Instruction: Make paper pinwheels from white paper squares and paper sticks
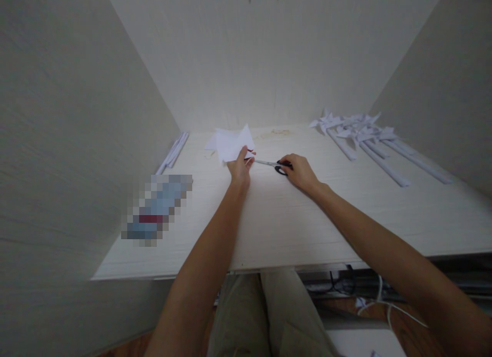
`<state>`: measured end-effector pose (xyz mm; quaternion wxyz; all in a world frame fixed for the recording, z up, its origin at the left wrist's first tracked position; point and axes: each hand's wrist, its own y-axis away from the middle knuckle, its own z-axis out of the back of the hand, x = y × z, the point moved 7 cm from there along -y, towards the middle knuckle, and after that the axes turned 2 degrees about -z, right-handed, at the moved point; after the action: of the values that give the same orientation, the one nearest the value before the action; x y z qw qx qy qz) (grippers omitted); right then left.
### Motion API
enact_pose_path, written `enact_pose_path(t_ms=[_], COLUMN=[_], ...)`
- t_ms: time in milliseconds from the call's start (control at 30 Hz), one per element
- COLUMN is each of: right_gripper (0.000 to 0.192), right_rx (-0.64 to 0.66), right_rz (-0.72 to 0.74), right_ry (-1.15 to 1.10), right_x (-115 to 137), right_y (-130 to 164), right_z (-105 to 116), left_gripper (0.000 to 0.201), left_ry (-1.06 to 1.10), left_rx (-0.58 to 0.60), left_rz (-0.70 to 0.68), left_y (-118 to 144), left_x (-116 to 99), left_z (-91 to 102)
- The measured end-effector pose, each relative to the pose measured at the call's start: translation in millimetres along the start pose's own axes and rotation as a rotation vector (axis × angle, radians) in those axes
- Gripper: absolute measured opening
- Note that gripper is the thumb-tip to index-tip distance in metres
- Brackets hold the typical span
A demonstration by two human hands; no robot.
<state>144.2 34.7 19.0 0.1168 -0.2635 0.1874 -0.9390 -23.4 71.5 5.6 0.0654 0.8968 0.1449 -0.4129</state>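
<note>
Head view | left hand [240,167] pinches folded white paper [230,143], steadying it for cutting | right hand [302,172] grips scissors [274,165], blades at paper's edge | both over counter [277,218]

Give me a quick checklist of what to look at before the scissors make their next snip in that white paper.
1. Left hand holds the folded white paper at its lower edge: ok.
2. Right hand grips the black handles of the scissors: ok.
3. Blade tips meet the paper: cannot tell, the left thumb hides them.
4. Left fingers are out of the blades' line: cannot tell, they sit very near the tips.
5. Table bare under both hands: ok.
6. Finished paper pinwheels lie apart, far right: ok.
</note>
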Motion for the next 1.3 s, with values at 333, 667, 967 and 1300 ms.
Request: enact_pose_path(t_ms=[333, 667, 967, 1300], right_gripper=[0.014, 0.013, 0.016, 0.018], right_rx=[-0.177, 0.256, 0.198, 0.148], right_rz=[-0.192, -0.414, -0.51, -0.573], right_ry=[-0.691, -1.429, -1.499, -1.595], right_x=[4.8, 29.5, 17.2, 14.3], right_y=[2.1, 11.2, 9.0, 9.9], right_z=[8.7, -26.4, -29.1, -27.5], left_gripper=[0.009, 0.011, 0.012, 0.012], left_ry=[-0.126, -0.283, -0.424, -0.479], left_rx=[0.104, 0.298, 0.359, 0.38], left_rz=[-0.013, -0.091, -0.098, -0.076], left_y=[12.2, 20.5, 24.5, 33.3], left_x=[-3.7, -0.7, 4.1, 0.8], left_z=[-13.4, -25.3, -28.7, -32.2])
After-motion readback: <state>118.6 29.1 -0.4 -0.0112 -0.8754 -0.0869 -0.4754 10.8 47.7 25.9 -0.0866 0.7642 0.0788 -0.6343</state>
